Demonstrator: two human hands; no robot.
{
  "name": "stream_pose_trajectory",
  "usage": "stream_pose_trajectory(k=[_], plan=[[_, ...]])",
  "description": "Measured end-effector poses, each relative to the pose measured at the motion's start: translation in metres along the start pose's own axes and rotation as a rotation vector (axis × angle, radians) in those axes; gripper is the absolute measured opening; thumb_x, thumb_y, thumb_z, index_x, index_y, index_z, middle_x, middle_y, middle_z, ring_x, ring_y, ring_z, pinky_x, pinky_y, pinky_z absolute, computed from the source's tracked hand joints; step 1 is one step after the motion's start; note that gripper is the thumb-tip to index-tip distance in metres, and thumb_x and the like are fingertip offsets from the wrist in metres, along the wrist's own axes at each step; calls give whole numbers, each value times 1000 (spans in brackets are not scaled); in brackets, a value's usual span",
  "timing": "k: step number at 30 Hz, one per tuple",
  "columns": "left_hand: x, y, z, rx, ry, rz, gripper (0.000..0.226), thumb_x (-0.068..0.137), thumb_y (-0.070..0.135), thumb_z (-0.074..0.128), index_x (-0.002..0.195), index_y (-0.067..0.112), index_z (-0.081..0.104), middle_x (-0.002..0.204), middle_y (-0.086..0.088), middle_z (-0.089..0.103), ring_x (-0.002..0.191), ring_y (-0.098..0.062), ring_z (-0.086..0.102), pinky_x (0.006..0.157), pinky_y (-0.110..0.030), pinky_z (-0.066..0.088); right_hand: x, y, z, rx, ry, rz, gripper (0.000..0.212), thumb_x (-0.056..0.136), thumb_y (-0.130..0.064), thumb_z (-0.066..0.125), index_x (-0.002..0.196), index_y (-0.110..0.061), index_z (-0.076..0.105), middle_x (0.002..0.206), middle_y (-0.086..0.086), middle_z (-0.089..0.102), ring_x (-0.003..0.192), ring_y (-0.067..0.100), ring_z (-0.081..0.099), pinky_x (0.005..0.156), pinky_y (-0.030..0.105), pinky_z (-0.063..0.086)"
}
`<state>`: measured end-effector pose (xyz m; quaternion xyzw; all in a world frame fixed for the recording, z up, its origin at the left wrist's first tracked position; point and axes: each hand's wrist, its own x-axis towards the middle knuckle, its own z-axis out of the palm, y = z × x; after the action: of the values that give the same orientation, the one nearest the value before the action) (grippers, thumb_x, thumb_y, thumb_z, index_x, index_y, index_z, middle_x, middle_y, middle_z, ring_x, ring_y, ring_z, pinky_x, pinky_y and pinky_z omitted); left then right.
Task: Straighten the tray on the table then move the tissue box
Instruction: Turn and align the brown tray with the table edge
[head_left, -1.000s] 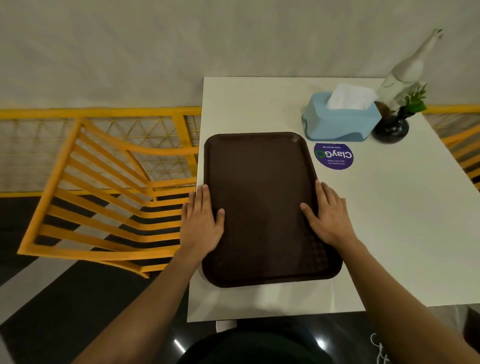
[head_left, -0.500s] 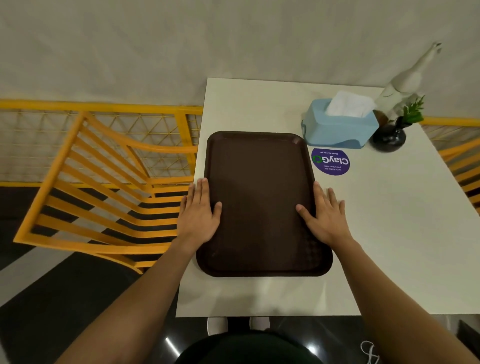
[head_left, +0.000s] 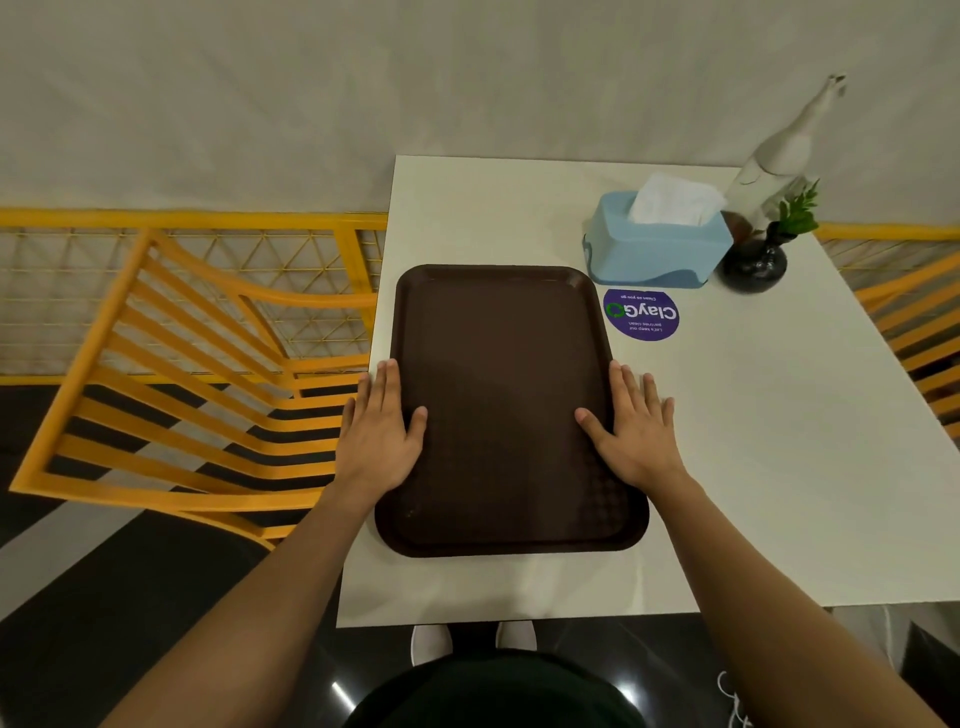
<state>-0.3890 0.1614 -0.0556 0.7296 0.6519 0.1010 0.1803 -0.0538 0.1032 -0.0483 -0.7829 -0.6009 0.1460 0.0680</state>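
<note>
A dark brown tray (head_left: 504, 374) lies lengthwise on the white table (head_left: 753, 467), near its left edge, with its sides about parallel to that edge. My left hand (head_left: 382, 434) lies flat over the tray's left rim, thumb inside. My right hand (head_left: 631, 428) lies flat over the right rim, thumb inside. Both press on the tray with fingers extended. A light blue tissue box (head_left: 657, 249) with a white tissue sticking up stands beyond the tray's far right corner, apart from both hands.
A round purple sticker (head_left: 641, 314) is on the table between tray and tissue box. A dark vase with a green plant (head_left: 756, 262) and a white figurine (head_left: 779, 156) stand right of the box. Yellow chairs (head_left: 182, 389) flank the table.
The tray has turned from a slight slant to line up with the table's left edge, both hands staying on its rims. The view has shifted back a little.
</note>
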Motion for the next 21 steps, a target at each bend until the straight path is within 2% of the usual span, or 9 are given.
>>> stream_pose_trajectory(k=[10, 21], plan=[[-1, 0, -2, -48, -12, 6, 78, 102, 55, 31, 161, 20, -6, 170, -4, 4, 155, -25, -4, 124, -48, 16, -2, -3, -2, 10, 0, 8, 86, 94, -75, 23, 160, -29, -5, 169, 2, 4, 154, 31, -2, 120, 56, -2], [-1, 1, -5, -135, -23, 13, 78, 102, 55, 35, 161, 21, -3, 170, -3, 7, 155, -24, -5, 122, -47, 14, 0, -1, 1, 8, -1, 22, 86, 93, -77, 24, 160, -31, -6, 169, 1, 5, 154, 31, -1, 120, 57, -1]])
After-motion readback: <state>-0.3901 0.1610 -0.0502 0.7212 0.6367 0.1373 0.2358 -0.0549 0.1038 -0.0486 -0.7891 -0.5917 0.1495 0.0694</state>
